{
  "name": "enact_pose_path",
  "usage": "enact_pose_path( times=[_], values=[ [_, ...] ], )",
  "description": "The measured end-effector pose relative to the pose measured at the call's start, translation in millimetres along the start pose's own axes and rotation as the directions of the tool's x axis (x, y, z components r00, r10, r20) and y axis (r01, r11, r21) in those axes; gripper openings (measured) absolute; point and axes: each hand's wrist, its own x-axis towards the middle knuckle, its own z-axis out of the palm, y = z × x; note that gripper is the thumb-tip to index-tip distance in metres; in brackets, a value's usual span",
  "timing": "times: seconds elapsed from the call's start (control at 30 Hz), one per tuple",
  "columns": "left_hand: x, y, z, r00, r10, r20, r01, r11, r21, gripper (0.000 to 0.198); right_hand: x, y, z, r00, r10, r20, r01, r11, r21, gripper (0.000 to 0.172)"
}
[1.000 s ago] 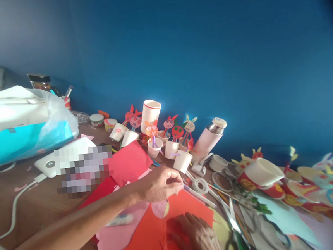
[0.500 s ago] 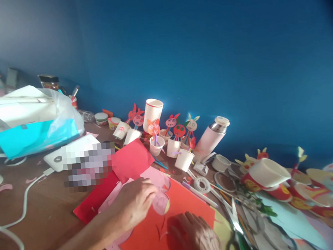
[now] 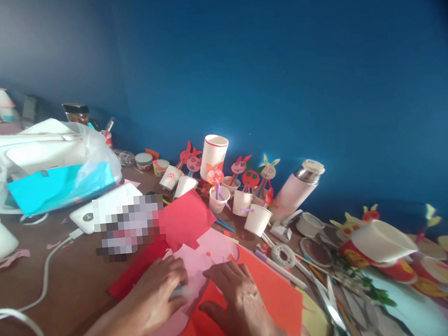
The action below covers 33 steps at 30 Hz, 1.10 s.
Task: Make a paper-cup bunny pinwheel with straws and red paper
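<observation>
My left hand (image 3: 159,286) is over pink paper (image 3: 200,251), fingers curled down. A small, blurred pale thing shows between its fingers and thumb; I cannot make out what it is. My right hand (image 3: 239,297) lies on a sheet of orange paper (image 3: 281,309), palm down with fingers and thumb apart, holding nothing. The orange sheet overlaps the pink paper. Red paper (image 3: 187,218) lies just beyond my left hand, and yellow paper (image 3: 315,311) shows at the orange sheet's right edge.
Paper cups (image 3: 258,219) with paper animal faces stand toward the blue wall, beside a pink thermos (image 3: 294,190). Scissors (image 3: 332,305) and a tape roll (image 3: 283,256) lie at right. At left are a plastic bag (image 3: 97,147), a white power bank (image 3: 105,207) and its cable (image 3: 45,277).
My left hand has moved left and nearer, off the orange paper. My right hand has moved forward and left, its fingers spreading. The purple round piece no longer shows. The view has shifted slightly.
</observation>
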Motion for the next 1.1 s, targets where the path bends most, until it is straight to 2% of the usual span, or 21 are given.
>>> enact_pose_path(
  times=[0.07,0.17,0.23,0.33,0.47,0.57,0.7,0.8,0.97,1.1],
  values=[
    [3,3,-1.2,1.000,0.029,0.002,-0.029,0.997,-0.066,0.002,3,-2,9,0.999,-0.039,-0.018,0.040,0.998,0.048,0.036],
    [6,7,1.9,0.997,0.070,-0.034,-0.074,0.988,-0.135,0.009,2,-1,13,0.998,-0.042,-0.048,0.047,0.992,0.117,0.013],
    [6,6,5.1,0.991,0.117,-0.070,-0.127,0.981,-0.149,0.004,0,1,7,0.998,-0.018,-0.052,0.025,0.989,0.144,0.005],
    [7,1,4.4,0.976,0.173,-0.135,-0.192,0.971,-0.145,0.007,-6,11,-17,0.994,0.083,-0.074,-0.070,0.983,0.171,0.003],
    [13,0,-9.6,0.963,0.137,-0.230,-0.201,0.939,-0.280,0.014,-15,26,-52,0.970,0.212,-0.120,-0.189,0.965,0.180,0.008],
    [17,6,-20.9,0.954,-0.017,-0.300,-0.117,0.899,-0.422,0.019,-22,32,-62,0.961,0.236,-0.146,-0.204,0.957,0.204,0.015],
    [17,11,-29.5,0.911,-0.174,-0.374,-0.022,0.884,-0.467,0.020,-35,39,-53,0.922,0.318,-0.223,-0.270,0.937,0.220,0.023],
    [20,15,-34.0,0.909,-0.231,-0.348,0.016,0.852,-0.523,0.018,-43,44,-44,0.896,0.373,-0.239,-0.318,0.918,0.238,0.026],
    [48,27,-33.0,0.931,-0.195,-0.308,-0.050,0.768,-0.638,0.011,-47,43,-34,0.883,0.404,-0.238,-0.349,0.905,0.242,0.021],
    [82,27,-11.7,0.945,-0.130,-0.300,-0.099,0.762,-0.641,0.010,-49,41,-30,0.918,0.339,-0.207,-0.288,0.927,0.239,0.015]
  ],
)
